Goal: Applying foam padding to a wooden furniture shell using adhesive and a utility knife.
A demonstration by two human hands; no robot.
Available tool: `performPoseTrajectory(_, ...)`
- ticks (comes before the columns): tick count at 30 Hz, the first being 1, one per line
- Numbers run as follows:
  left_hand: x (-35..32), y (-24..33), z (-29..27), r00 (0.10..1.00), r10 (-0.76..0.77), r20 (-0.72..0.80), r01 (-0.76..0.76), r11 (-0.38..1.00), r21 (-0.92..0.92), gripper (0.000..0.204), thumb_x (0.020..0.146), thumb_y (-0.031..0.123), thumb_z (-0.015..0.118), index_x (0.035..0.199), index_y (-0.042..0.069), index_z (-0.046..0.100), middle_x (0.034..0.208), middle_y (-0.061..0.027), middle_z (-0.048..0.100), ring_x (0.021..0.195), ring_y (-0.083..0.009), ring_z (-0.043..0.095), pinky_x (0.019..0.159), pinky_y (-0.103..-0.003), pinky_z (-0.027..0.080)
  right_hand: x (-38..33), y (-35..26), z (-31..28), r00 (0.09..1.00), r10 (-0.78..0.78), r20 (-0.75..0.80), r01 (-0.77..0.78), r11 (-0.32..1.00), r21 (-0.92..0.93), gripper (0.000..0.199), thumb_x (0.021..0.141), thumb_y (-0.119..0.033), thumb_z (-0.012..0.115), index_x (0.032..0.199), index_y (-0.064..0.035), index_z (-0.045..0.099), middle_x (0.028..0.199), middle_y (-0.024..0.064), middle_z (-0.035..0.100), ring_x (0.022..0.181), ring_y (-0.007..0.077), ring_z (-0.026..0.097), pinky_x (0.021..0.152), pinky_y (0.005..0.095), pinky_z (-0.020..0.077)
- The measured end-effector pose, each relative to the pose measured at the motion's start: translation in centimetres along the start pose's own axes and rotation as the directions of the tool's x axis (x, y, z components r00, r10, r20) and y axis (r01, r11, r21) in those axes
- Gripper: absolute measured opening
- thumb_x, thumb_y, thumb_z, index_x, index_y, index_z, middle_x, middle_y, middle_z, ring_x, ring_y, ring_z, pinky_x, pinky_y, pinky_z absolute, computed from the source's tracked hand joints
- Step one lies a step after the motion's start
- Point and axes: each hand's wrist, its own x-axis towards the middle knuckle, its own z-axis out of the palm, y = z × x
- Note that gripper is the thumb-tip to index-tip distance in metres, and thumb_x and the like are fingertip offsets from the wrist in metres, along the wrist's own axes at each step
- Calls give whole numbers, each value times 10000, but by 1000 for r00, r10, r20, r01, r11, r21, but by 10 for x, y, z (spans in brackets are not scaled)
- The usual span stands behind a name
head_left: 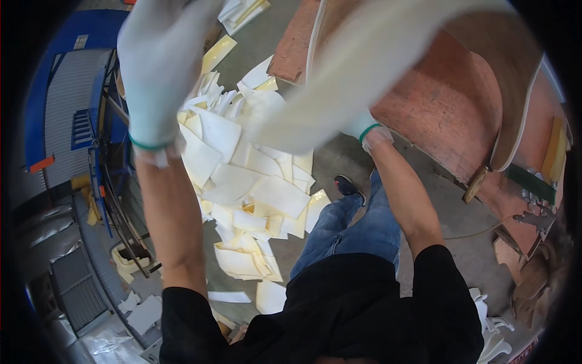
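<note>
A long, curved cream-white foam piece [364, 64], smeared by motion, hangs in the air in front of me. My right hand [359, 125], in a white glove with a green cuff, grips it from behind; the foam hides most of the fingers. My left hand [160, 73], gloved the same way, is raised at the upper left. Motion blurs it and its fingers run out at the top edge, so their pose cannot be made out. Beneath the hands, a heap of white and yellowish foam offcuts [227, 176] covers the floor.
To the right stands a worn reddish table [436, 115] bearing a curved brown board with a pale edge [522, 91]. A metal air tool [536, 215] lies at its corner. Blue machinery with a metal frame [91, 121] stands left. Brown curved scraps [530, 285] lie lower right.
</note>
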Motion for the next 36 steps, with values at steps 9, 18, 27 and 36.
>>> performPoseTrajectory(9,-251,-31,152,868,-475,145,322,761,564,1149,627,254,865,1534,-39,223,1574,-352,177,1479,-543,52,1188,-626,53,-33,9,-74,984,60,170,-84,987,138,259,936,-226,594,1114,-66,693,918,125,705,830,290,663,763,426,528)
performPoseTrajectory(18,-186,-89,178,983,179,-32,-150,898,414,520,773,253,720,1285,198,646,1274,-119,637,1199,-306,597,940,-445,511,35,-13,-45,863,189,469,-299,939,172,271,952,-188,615,1192,-75,667,866,88,697,737,232,643,675,392,523)
performPoseTrajectory(27,-161,-33,106,992,-119,-39,124,878,463,130,908,102,632,967,26,720,836,-108,727,654,-175,672,581,-301,541,39,-24,-37,791,164,590,-484,757,439,310,929,-261,685,1189,-92,698,825,43,702,671,164,621,605,315,503)
performPoseTrajectory(36,-166,-32,120,991,-85,-102,124,870,476,134,909,110,632,972,35,723,841,-110,729,665,-179,677,594,-303,546,40,-45,-32,837,195,511,-467,740,483,229,916,-131,692,1116,-30,738,798,-25,678,600,4,533,525,168,418)
